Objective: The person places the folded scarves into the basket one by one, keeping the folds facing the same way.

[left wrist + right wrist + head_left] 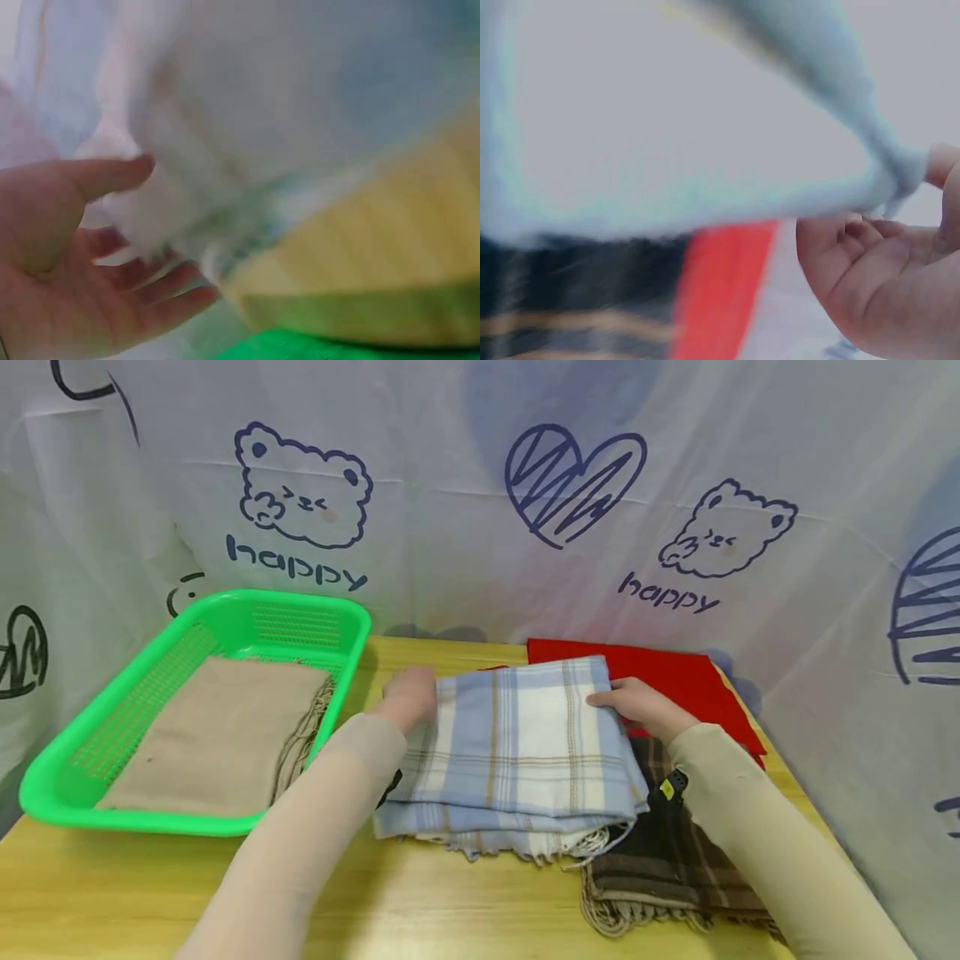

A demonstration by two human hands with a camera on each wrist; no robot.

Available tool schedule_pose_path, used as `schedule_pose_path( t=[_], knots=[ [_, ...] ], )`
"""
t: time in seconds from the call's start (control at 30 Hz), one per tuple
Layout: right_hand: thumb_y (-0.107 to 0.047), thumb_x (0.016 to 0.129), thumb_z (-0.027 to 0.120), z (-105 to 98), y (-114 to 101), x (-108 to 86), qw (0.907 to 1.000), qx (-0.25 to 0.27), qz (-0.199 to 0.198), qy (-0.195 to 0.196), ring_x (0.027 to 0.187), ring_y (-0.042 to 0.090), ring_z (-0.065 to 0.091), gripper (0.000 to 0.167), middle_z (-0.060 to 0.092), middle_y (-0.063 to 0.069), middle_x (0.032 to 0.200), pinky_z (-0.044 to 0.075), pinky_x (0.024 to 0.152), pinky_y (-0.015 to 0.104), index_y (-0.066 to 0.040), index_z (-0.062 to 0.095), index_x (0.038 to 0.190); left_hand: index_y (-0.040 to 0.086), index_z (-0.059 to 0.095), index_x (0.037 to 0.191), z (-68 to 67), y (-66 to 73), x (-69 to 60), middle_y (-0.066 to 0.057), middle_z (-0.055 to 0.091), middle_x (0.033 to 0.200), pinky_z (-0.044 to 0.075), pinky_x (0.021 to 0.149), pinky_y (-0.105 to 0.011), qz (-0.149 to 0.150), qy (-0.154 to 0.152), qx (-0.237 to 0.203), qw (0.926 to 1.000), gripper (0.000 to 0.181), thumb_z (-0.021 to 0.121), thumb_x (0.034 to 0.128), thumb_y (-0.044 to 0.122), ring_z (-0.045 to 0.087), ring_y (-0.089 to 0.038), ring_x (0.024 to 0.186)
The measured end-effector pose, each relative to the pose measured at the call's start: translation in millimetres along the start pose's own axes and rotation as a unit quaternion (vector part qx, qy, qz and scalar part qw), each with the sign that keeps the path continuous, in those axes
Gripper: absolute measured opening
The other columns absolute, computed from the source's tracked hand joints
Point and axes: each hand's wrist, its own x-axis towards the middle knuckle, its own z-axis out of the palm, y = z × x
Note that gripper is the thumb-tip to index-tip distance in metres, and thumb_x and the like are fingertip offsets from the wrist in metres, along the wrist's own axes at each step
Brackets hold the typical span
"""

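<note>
A folded blue-and-white plaid scarf (517, 735) with fringed ends is held up between both hands, its near part hanging toward the table. My left hand (412, 697) grips its far left edge; in the left wrist view the thumb (120, 174) lies on one side of the cloth and the other fingers reach behind it. My right hand (645, 706) pinches the far right edge between thumb and fingers, as the right wrist view shows at the scarf's corner (889, 176). Both wrist views are blurred. Behind the right forearm lies a dark brown plaid scarf (675, 852), partly covered.
At the left stands a green plastic basket (348, 652) holding a folded beige scarf (217, 735) with fringe. A folded red cloth (660, 681) lies at the back right, touching the brown scarf. A printed white curtain (442, 502) hangs behind the wooden table (420, 910).
</note>
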Motion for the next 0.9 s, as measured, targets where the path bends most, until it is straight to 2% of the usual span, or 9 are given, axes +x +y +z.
schedule_pose_path(
  t=[0.13, 0.27, 0.4, 0.5, 0.57, 0.63, 0.77, 0.8, 0.9],
  knots=[
    [-0.032, 0.095, 0.049, 5, 25, 9.6, 0.999, -0.036, 0.017, 0.02, 0.081, 0.018, 0.06, 0.052, 0.059, 0.018, 0.106, 0.053, 0.075, 0.032, 0.01, 0.045, 0.127, -0.013, 0.022, 0.142, 12.7, -6.7, 1.8, -0.032, 0.034, 0.142, 0.04, 0.102, -0.047, -0.024, -0.032, -0.04, 0.9984, 0.056, 0.04, 0.0938, 0.011, 0.042, -0.042, 0.126],
    [-0.04, 0.094, 0.05, 5, 35, -0.1, 0.9978, -0.061, 0.024, -0.014, 0.084, 0.022, 0.06, 0.061, 0.056, 0.02, 0.106, 0.054, 0.075, 0.037, 0.011, 0.041, 0.126, -0.016, 0.003, 0.143, 17.2, -13.7, 5.0, -0.032, 0.022, 0.148, 0.042, 0.094, -0.04, -0.045, -0.068, -0.091, 0.9924, 0.073, 0.044, 0.0912, 0.014, 0.046, -0.037, 0.121],
    [-0.046, 0.09, 0.055, 4, 36, -13.0, 0.9918, -0.078, 0.033, -0.096, 0.09, 0.025, 0.062, 0.069, 0.057, 0.019, 0.108, 0.055, 0.074, 0.042, 0.008, 0.036, 0.128, -0.01, -0.014, 0.143, 20.8, -17.7, 11.1, -0.031, 0.04, 0.137, 0.041, 0.075, -0.035, -0.071, -0.105, -0.123, 0.9843, 0.086, 0.048, 0.0878, 0.014, 0.053, -0.028, 0.095],
    [-0.042, 0.088, 0.058, 8, 38, -14.9, 0.9878, -0.076, 0.028, -0.133, 0.091, 0.023, 0.062, 0.067, 0.058, 0.018, 0.109, 0.055, 0.073, 0.041, 0.006, 0.037, 0.128, -0.006, -0.018, 0.144, 24.4, -18.7, 13.9, -0.026, 0.057, 0.119, 0.034, 0.059, -0.03, -0.074, -0.119, -0.139, 0.9804, 0.089, 0.048, 0.0847, 0.008, 0.041, -0.018, 0.064],
    [-0.038, 0.088, 0.06, 11, 39, -12.8, 0.9886, -0.075, 0.021, -0.129, 0.091, 0.022, 0.062, 0.062, 0.058, 0.016, 0.11, 0.055, 0.074, 0.04, 0.005, 0.038, 0.128, -0.005, -0.013, 0.146, 25.9, -18.5, 13.1, -0.024, 0.058, 0.117, 0.029, 0.051, -0.028, -0.077, -0.121, -0.158, 0.9768, 0.087, 0.048, 0.084, 0.003, 0.03, -0.014, 0.052],
    [-0.032, 0.088, 0.061, 12, 37, -9.0, 0.9899, -0.083, 0.004, -0.115, 0.093, 0.023, 0.061, 0.06, 0.057, 0.018, 0.113, 0.054, 0.077, 0.04, 0.005, 0.039, 0.129, -0.009, 0.012, 0.145, 26.0, -17.2, 10.4, -0.025, 0.057, 0.118, 0.026, 0.047, -0.027, -0.074, -0.124, -0.155, 0.9774, 0.071, 0.048, 0.084, 0.0, 0.025, -0.012, 0.047],
    [-0.025, 0.089, 0.06, 10, 24, -2.6, 0.988, -0.139, -0.04, -0.054, 0.104, 0.031, 0.057, 0.062, 0.052, 0.024, 0.126, 0.05, 0.088, 0.045, 0.008, 0.036, 0.136, -0.006, 0.061, 0.108, 19.2, -10.3, 1.2, -0.021, 0.054, 0.114, 0.021, 0.049, -0.026, -0.055, -0.151, -0.061, 0.9852, 0.029, 0.046, 0.0838, -0.003, 0.022, -0.012, 0.05],
    [-0.024, 0.089, 0.059, 9, 20, -1.5, 0.9851, -0.16, -0.055, -0.031, 0.107, 0.033, 0.055, 0.062, 0.05, 0.026, 0.129, 0.048, 0.091, 0.047, 0.009, 0.036, 0.136, 0.0, 0.063, 0.09, 16.8, -8.1, -1.4, -0.017, 0.056, 0.104, 0.02, 0.05, -0.026, -0.047, -0.169, -0.029, 0.9841, 0.019, 0.046, 0.084, -0.003, 0.02, -0.012, 0.051],
    [-0.023, 0.09, 0.058, 6, 9, 0.8, 0.9747, -0.204, -0.084, 0.037, 0.112, 0.037, 0.052, 0.06, 0.047, 0.027, 0.133, 0.043, 0.095, 0.051, 0.009, 0.037, 0.136, 0.006, 0.058, 0.074, 8.2, -1.0, -10.1, -0.007, 0.046, 0.083, 0.023, 0.053, -0.027, -0.033, -0.229, 0.03, 0.9723, 0.013, 0.052, 0.0851, 0.002, 0.022, -0.012, 0.055]
  ],
)
